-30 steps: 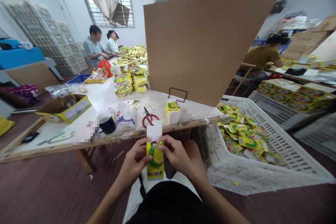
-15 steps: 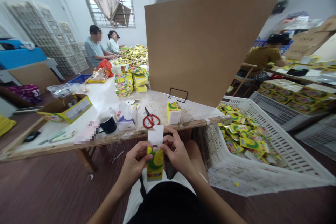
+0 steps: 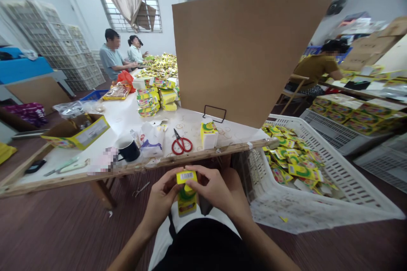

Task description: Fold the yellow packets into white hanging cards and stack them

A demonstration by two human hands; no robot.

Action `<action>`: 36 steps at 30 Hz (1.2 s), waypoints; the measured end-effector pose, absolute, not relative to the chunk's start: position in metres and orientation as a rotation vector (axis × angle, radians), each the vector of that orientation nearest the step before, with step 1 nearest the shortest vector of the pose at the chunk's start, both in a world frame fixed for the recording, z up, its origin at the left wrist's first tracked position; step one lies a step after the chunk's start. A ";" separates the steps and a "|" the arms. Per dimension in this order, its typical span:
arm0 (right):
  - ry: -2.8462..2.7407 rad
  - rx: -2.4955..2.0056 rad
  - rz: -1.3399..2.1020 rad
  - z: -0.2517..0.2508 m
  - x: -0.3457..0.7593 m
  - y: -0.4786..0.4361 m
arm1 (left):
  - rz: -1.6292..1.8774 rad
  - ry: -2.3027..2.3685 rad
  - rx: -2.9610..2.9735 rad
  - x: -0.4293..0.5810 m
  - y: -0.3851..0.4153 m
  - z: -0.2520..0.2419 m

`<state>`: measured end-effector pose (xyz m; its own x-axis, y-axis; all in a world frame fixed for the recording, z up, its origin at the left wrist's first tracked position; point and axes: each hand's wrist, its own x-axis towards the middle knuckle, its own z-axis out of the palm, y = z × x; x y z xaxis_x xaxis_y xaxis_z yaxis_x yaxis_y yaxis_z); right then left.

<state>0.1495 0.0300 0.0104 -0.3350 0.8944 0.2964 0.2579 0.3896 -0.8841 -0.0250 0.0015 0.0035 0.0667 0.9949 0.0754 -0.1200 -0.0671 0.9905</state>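
Observation:
Over my lap, a small yellow and green printed card packet (image 3: 187, 204) is held between both hands. Its top flap, with a barcode on the outer side, is folded down over the front. My left hand (image 3: 163, 192) pinches the packet's left edge with thumb and fingers. On the other side, my right hand (image 3: 211, 186) grips the top right, its thumb pressing on the folded flap. What is inside the packet is hidden. A stack of white-edged cards with a yellow top (image 3: 209, 135) stands on the table in front of me, beside red-handled scissors (image 3: 182, 142).
A white plastic crate (image 3: 349, 194) full of yellow packets stands at my right. On the table (image 3: 121, 118) are a dark mug (image 3: 129, 150), an open yellow box (image 3: 79, 133), bundled packets (image 3: 149, 103) and a large upright cardboard sheet (image 3: 248, 59). Other people sit farther back.
The white flap that stood up from the packet is now folded forward and down, showing its barcode side. My right hand has moved left onto the flap, closer to my left hand.

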 end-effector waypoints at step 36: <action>-1.483 -0.905 1.052 0.000 0.134 0.026 | 1.288 1.107 1.284 -0.021 -0.001 0.006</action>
